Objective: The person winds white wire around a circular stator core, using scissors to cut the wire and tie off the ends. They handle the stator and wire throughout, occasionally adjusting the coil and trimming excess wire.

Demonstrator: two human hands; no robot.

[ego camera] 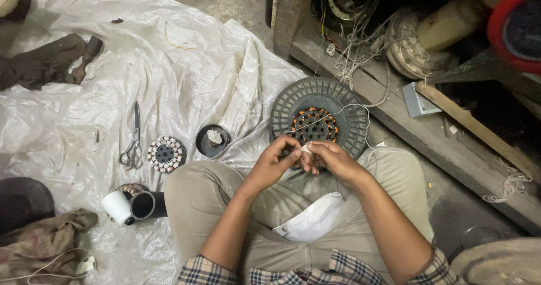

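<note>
Seated cross-legged on a white plastic sheet [186,65], a person in khaki trousers and plaid cuffs brings both hands together over the knees, pinching a small white piece [306,148], too small to identify, between the fingertips. Left hand [276,160] is closed to a pinch, thumb and forefinger pressed on the near side of the piece; right hand [332,160] is likewise curled tight, its fingertips gripping the same piece from the other side, so the two hands touch. A thin white thread [338,111] runs up from the hands to the motor stator [314,125], a ring of copper-orange windings with a dark core, which sits inside a round, dark grey ribbed housing [349,102] just beyond the fingers, resting against the knees and partly hidden by the hands at its near edge. Left of the housing, on the sheet, lie a small black cup [213,140] with a pale scrap inside, a smaller round wound core [165,153] with white and dark segments, and a pair of scissors [132,144], all well apart from the hands. Near the left knee a white thread cone [117,207] lies on its side beside a dark tube. A folded white paper [313,220] rests in the lap. To the right, a wooden shelf [451,144] holds tangled wire and motor parts.
</note>
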